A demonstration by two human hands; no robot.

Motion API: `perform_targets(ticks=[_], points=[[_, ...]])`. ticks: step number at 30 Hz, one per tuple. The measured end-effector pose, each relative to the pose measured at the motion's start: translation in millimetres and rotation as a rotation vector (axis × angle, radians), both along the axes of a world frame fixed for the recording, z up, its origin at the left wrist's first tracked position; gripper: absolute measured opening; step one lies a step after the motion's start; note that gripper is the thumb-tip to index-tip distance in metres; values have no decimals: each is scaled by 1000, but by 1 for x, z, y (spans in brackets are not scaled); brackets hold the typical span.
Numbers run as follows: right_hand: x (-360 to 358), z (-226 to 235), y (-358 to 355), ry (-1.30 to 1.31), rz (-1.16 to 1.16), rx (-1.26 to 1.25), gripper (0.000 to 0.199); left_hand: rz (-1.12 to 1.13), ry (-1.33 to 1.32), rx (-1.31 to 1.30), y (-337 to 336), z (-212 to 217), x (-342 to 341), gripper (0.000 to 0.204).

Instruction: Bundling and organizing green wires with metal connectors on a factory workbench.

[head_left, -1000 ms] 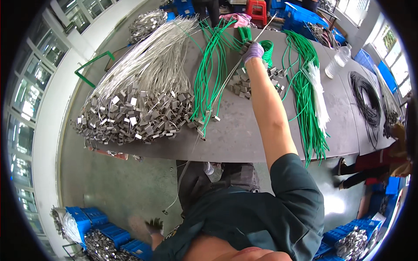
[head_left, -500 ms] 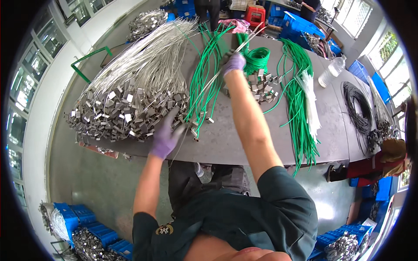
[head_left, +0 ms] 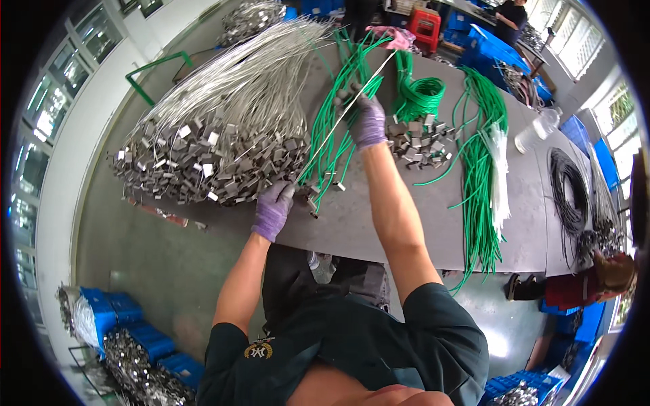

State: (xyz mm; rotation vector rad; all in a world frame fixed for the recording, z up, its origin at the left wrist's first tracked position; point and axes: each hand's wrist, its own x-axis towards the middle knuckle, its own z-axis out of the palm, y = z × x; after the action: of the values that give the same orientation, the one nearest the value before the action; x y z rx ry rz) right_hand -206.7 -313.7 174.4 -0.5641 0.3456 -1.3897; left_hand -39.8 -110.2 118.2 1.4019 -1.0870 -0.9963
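Observation:
A pale wire strand stretches diagonally between my two gloved hands, its far end reaching past the green cables. My left hand, in a purple glove, is closed on the strand's near end at the table's front edge. Farther out, my right hand is closed around the strand's middle, above loose green cables. Left of them spreads a big heap of silvery wires with metal block ends facing me. To the right of my right hand sit a green cable coil and its metal ends.
Farther right on the grey table are a long green cable bundle, white strips, a clear bottle and a black cable coil. Blue crates and a red stool stand beyond; a person is at the back right.
My left hand has moved slightly right and closed on the strand's near end. My right hand has come a little nearer, and the strand now runs straight between them.

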Motion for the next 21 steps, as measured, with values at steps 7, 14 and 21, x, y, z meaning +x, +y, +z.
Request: perform_targets(ticks=[7,14,21], points=[[-21,17,-11,338,-129,-25,19,107,32,165,67,-21,28,13],[-20,7,-21,348,-188,6,18,108,150,291,89,-39,27,13],[-19,3,-25,407,-201,-9,17,109,134,332,97,-43,31,12]])
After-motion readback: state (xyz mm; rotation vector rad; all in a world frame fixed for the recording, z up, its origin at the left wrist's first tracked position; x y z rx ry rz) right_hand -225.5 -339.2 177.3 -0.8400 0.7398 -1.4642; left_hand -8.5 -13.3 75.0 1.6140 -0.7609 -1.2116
